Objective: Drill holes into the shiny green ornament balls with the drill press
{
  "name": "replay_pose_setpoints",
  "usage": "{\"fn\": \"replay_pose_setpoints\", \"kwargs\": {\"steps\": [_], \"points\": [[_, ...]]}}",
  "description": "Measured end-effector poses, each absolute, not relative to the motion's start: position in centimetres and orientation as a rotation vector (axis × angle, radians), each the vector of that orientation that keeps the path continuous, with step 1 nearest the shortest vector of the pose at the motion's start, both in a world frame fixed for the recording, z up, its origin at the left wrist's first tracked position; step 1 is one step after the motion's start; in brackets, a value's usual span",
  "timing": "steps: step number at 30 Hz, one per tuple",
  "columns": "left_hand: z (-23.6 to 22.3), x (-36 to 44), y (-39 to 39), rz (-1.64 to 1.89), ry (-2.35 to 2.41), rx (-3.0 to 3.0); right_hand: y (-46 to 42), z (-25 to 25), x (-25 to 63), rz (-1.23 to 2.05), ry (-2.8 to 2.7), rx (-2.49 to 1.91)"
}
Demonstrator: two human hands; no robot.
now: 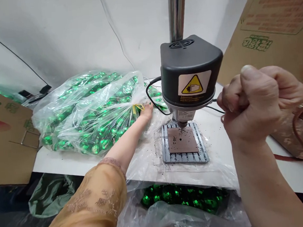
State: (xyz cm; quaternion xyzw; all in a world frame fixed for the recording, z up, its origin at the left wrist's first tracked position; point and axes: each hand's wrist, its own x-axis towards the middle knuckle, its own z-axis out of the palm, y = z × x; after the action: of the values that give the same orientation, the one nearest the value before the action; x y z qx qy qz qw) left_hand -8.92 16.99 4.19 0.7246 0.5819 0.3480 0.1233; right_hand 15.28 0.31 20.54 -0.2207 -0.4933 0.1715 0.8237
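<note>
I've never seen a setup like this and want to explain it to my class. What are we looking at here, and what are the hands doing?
This view comes from a camera worn on the person's head, looking down at their hands. The machine is a small bench drill press, standing over a brown plate with a hole, on a grey slotted base. Dark shavings lie around it. On the white table lies a clear plastic bag of shiny green foil-wrapped pieces, tied with yellow string. The left hand touches that bag near the tie. The right hand is a raised fist, with nothing visibly held.
</note>
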Motion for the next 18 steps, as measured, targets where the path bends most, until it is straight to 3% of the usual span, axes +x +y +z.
{"fn": "replay_pose_setpoints", "kwargs": {"steps": [10,18], "points": [[5.0,-10.1,12.8,0.857,1.774,1.998,0.7,20.2,15.6,0.419,-1.026,-0.431],[4.2,-7.7,3.4,1.081,1.064,1.118,0.9,20.1,15.5,0.399,-1.013,-0.416]]}}
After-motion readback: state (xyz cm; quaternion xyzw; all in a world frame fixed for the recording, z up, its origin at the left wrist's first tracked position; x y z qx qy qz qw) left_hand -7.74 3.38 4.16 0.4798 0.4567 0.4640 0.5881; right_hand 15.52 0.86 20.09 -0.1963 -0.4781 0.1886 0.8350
